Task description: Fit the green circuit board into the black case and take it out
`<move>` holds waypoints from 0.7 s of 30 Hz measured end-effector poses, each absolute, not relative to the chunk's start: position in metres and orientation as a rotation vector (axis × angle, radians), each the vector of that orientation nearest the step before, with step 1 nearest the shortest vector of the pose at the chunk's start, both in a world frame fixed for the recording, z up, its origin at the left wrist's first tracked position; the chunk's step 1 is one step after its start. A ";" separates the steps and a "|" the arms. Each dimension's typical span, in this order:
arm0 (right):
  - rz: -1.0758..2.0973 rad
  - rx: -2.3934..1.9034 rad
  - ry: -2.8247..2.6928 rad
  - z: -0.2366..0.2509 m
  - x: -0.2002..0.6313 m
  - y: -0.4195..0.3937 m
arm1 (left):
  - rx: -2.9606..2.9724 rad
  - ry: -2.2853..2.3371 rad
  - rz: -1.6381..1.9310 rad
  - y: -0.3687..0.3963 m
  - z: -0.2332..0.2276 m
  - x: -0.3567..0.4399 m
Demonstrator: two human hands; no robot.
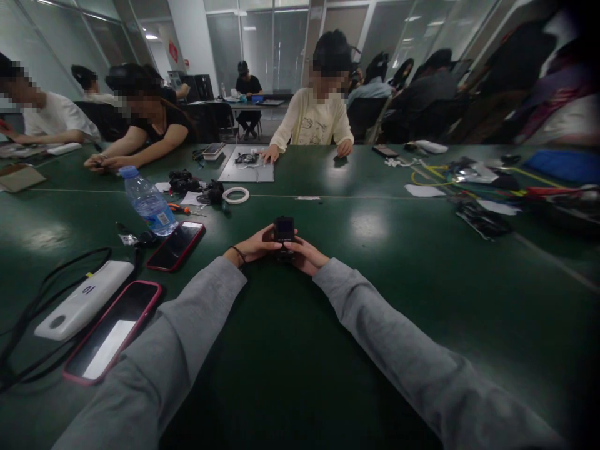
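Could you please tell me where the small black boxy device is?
In the head view, the device is near the centre, held between the left hand and right hand, right of the white ring.

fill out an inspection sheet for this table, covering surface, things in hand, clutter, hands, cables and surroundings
Surface: dark green tabletop, shiny, with light reflections; spills: nothing seen.
Things in hand: small black device, screen facing the wearer.
Clutter: capped water bottle, two red-edged phones, white oblong device, orange-handled screwdriver, white ring.
Hands: left hand and right hand hold the black device from either side.
Cables: black cable at left; yellow cable at far right.
Surroundings: people seated opposite; glass partitions behind.
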State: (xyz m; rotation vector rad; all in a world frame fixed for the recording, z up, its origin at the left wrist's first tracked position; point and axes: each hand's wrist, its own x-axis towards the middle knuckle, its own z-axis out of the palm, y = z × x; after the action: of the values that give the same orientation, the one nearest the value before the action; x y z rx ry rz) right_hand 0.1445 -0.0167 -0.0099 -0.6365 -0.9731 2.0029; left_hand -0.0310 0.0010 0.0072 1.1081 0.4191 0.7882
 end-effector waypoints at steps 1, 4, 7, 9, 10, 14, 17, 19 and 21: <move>1.998 -0.645 -0.961 -0.010 0.144 -0.016 | 1.108 0.424 0.782 0.002 0.007 -0.031; 1.980 -0.676 -0.903 -0.010 0.143 -0.016 | 1.103 0.444 0.768 0.005 0.004 -0.032; 1.967 -0.676 -0.863 -0.009 0.141 -0.016 | 1.095 0.462 0.774 0.010 -0.002 -0.032; 1.955 -0.685 -0.854 -0.009 0.140 -0.016 | 1.077 0.488 0.798 0.013 -0.006 -0.031; 1.950 -0.694 -0.852 -0.008 0.140 -0.016 | 1.067 0.501 0.815 0.013 -0.008 -0.031; 1.925 -0.706 -0.852 -0.008 0.140 -0.017 | 1.037 0.550 0.872 0.012 -0.011 -0.027; 1.867 -0.761 -0.843 -0.009 0.138 -0.017 | 1.018 0.623 0.927 0.008 -0.008 -0.023; 1.820 -0.798 -0.830 -0.009 0.136 -0.017 | 0.999 0.662 0.980 0.004 -0.007 -0.020; 1.769 -0.806 -0.809 -0.010 0.134 -0.019 | 0.976 0.687 1.035 0.000 -0.006 -0.015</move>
State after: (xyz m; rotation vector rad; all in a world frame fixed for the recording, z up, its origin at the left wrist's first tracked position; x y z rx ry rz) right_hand 0.1342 -0.0188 -0.0099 -0.8060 -0.8088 1.7691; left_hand -0.0155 0.0004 -0.0063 0.9761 0.6873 1.0353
